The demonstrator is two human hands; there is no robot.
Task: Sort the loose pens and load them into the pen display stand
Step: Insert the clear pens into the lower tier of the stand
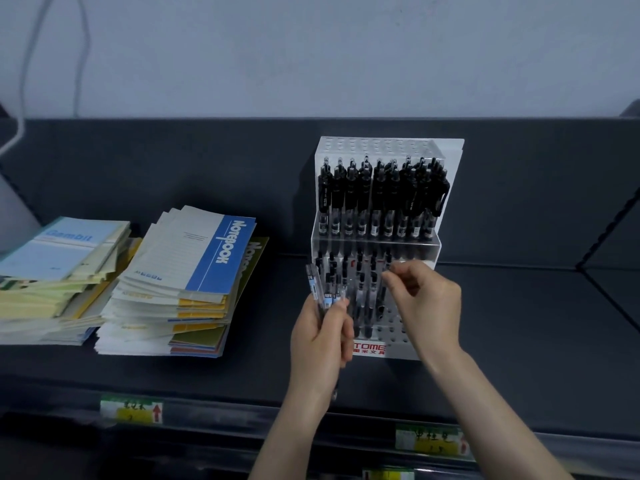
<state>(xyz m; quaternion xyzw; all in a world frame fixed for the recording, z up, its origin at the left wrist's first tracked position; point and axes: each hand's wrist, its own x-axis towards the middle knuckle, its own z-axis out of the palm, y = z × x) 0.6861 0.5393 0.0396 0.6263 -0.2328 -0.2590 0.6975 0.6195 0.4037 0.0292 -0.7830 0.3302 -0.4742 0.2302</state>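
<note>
- My left hand is clamped round a small bundle of loose pens, their tops fanning up just in front of the pen display stand; my right hand is pinched at the fingertips over the stand's lower tier, on what I take to be one pen, though blur hides it.
- The pens look light, stiff and smooth-barrelled, so I judge the bundle could slide or splay if my left grip slackens; best held mid-barrel, and each single pen taken near its clip end so the tip can be steered into a hole.
- The stand is clear acrylic, probably light enough to shift if pushed; its upper tier is full of black pens; the lower tier is part filled, with open holes on the right.
- The pens already standing there crowd the way in; my own bundle stands close on the left.
- Two stacks of notebooks lie well apart to the left on the dark shelf; price labels line its front edge.
</note>
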